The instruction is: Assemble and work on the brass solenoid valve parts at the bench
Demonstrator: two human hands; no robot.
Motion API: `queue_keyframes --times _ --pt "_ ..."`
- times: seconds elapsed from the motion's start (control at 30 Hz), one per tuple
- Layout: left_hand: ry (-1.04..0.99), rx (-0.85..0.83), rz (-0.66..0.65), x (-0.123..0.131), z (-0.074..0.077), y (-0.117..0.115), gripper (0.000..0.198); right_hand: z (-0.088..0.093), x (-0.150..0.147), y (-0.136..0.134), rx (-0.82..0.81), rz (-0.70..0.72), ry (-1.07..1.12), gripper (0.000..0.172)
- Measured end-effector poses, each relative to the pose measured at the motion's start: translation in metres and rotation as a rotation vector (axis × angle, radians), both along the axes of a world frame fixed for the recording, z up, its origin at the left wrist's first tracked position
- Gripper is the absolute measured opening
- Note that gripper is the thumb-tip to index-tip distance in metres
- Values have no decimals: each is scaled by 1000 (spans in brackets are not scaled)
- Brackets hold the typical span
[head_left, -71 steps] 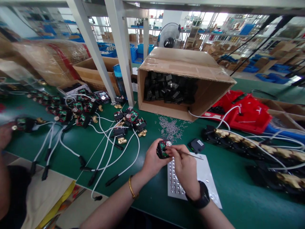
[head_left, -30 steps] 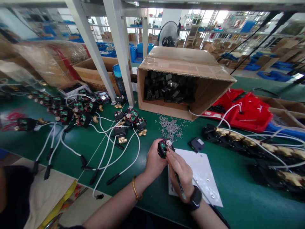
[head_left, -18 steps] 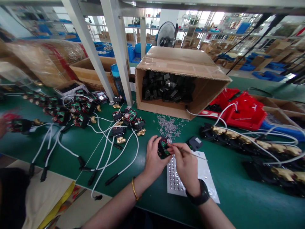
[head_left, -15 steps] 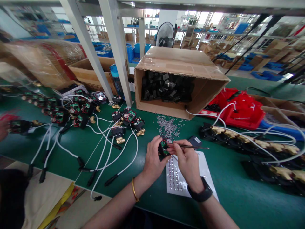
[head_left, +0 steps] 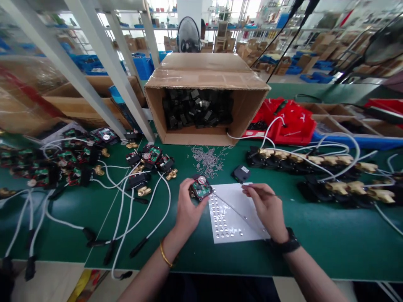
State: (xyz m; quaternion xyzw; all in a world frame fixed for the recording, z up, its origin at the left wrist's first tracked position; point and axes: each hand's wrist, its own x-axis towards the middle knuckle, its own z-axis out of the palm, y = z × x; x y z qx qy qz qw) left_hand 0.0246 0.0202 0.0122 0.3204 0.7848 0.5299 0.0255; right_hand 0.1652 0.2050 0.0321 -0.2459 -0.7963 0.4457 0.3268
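Note:
My left hand [head_left: 186, 207] is closed around the edge of a black module [head_left: 201, 187] with a green circuit board and a round silver part facing up. To its right, over a white sheet [head_left: 234, 201] with rows of small shiny round pieces, my right hand [head_left: 267, 207] pinches a slim dark tool [head_left: 264, 190]. Just beyond the right fingertips lies a square black cover [head_left: 241, 173]. A thin line runs from the module across the sheet; what it is cannot be made out. Many small screws [head_left: 207, 160] lie in a pile behind the module.
An open cardboard box [head_left: 208, 75] of black parts stands behind the screws. Modules with brass fittings and white cables [head_left: 153, 188] spread across the left. Black and brass assemblies [head_left: 315, 161], a red bin [head_left: 292, 126] and a divided tray are on the right. Metal posts rise at left.
My right hand has moved off the module to the right, still pinching the tool. The module stays in my left hand. The view has turned right, and another person's hand has left the left edge.

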Motion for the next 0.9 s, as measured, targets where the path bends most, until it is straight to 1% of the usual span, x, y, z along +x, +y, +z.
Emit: queue_keyframes --times 0.07,0.1,0.13,0.2,0.27,0.3,0.37,0.5,0.57,0.63,0.7,0.77,0.83,0.9 --pt "-129 7 13 -2 1 1 75 -11 18 5 356 90 -186 18" --pt "-160 -2 7 -4 2 1 76 -15 23 6 493 150 -255 19" --pt "-170 -10 -2 -5 4 1 73 -18 26 4 594 203 -313 22" --pt "-168 -12 -19 -7 8 1 64 -20 29 -1 694 268 -404 26" --pt "-168 -2 -31 -7 10 1 62 -19 31 -8 675 294 -444 28" --pt "-165 2 -38 -7 10 1 61 -18 32 -11 621 309 -454 28" --pt "-155 4 -45 -6 10 0 61 -15 36 -14 445 324 -439 28" --pt "-137 3 -36 -5 5 0 61 -10 44 -10 -9 325 -351 35" --pt "-134 11 -34 -6 4 0 61 -9 46 -7 -222 282 -284 38" --pt "-135 20 -33 -6 2 0 61 -8 47 -7 -415 182 -139 41" --pt "-146 38 -43 -5 1 1 61 -7 47 -13 -530 56 45 42" --pt "-181 83 -67 -5 -1 1 62 -6 46 -25 -581 -62 174 41" --pt "-243 141 -98 -4 -3 2 64 -7 43 -41 -665 -78 188 39" --pt "-298 184 -122 -4 -4 2 65 -11 38 -55 -773 -31 126 38"
